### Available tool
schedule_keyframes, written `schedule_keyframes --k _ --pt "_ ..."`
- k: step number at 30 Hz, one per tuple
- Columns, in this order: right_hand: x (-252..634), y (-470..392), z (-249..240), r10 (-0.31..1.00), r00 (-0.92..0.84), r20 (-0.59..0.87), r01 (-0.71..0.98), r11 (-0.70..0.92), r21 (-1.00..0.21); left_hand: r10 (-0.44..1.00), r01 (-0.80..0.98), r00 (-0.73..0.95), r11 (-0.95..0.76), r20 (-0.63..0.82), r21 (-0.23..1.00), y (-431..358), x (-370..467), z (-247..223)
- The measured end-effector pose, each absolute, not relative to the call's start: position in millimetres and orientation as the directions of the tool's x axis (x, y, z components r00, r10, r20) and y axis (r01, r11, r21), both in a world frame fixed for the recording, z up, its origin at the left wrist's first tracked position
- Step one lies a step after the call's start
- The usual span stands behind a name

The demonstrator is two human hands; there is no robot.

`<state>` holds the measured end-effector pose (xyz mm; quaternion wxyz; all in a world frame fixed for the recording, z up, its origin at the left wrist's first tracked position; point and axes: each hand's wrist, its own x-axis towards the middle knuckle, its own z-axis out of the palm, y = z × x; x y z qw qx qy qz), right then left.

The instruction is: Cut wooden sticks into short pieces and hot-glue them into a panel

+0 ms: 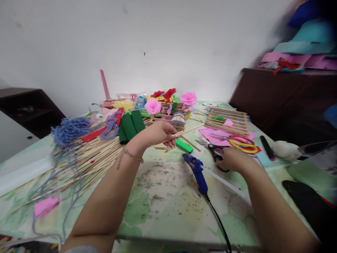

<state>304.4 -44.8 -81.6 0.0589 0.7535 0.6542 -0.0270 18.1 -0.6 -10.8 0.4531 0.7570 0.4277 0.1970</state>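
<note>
My left hand (170, 135) pinches thin wooden sticks (193, 130) above the middle of the table. Just right of its fingertips lies a bright green object (184, 146). My right hand (228, 160) is at the handles of the black scissors (216, 147), its fingers bent around them; the blades point left. Between the hands and nearer to me rests a blue glue gun (197, 172) with a white glue stick in its back. Red and yellow scissors (242, 142) lie beyond my right hand on pink paper (214, 135).
Many loose sticks (105, 158) and blue yarn (71, 130) spread over the left side. Paper flowers (152, 106) stand at the back, with a stick frame (228, 121) to their right. The glue gun's cord (219, 219) runs over the front edge.
</note>
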Motion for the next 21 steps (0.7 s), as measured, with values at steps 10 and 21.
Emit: schedule_keyframes --k 10,21 --pt "319.1 -44.3 -98.4 0.986 0.153 -0.06 0.988 -0.152 0.025 0.828 0.491 0.557 -0.264 -0.065 0.83 -1.8 13.8 -8.2" --pt "340.2 -39.0 -100.6 0.984 0.164 -0.068 0.976 -0.172 -0.136 0.838 0.471 0.542 -0.245 -0.059 0.848 2.0 8.8 -10.3"
